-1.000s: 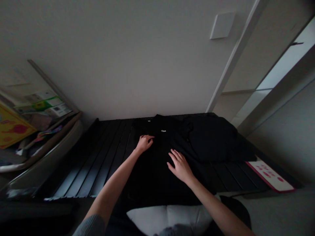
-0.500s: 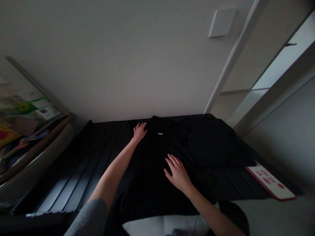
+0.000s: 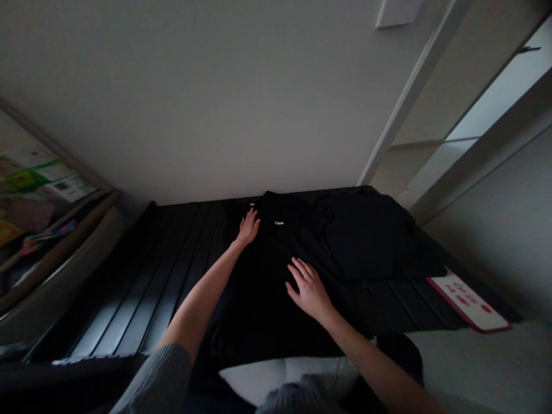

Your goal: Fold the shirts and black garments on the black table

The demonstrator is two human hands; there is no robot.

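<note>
A black garment (image 3: 267, 287) with a small white mark near its upper part lies spread over the dark slatted surface (image 3: 181, 241). My left hand (image 3: 249, 228) rests flat on its upper left area, fingers stretched toward the wall, just below a second small white mark. Lower and to the right, my right hand (image 3: 308, 289) lies on the cloth with its fingers spread. Neither hand grips anything. Another dark garment (image 3: 366, 236) lies to the right, touching the first; their shared border is hard to make out in the dim light.
A white board with red writing (image 3: 468, 302) sits at the right edge of the surface. On the left stands a bin-like holder (image 3: 86, 253) with colourful items. A pale wall (image 3: 241, 103) rises behind, and a light cushion (image 3: 259, 379) is close to my body.
My left hand has slid slightly toward me, uncovering a white mark above its fingertips. My right hand stays at about the same place on the cloth. The camera view has shifted a little.
</note>
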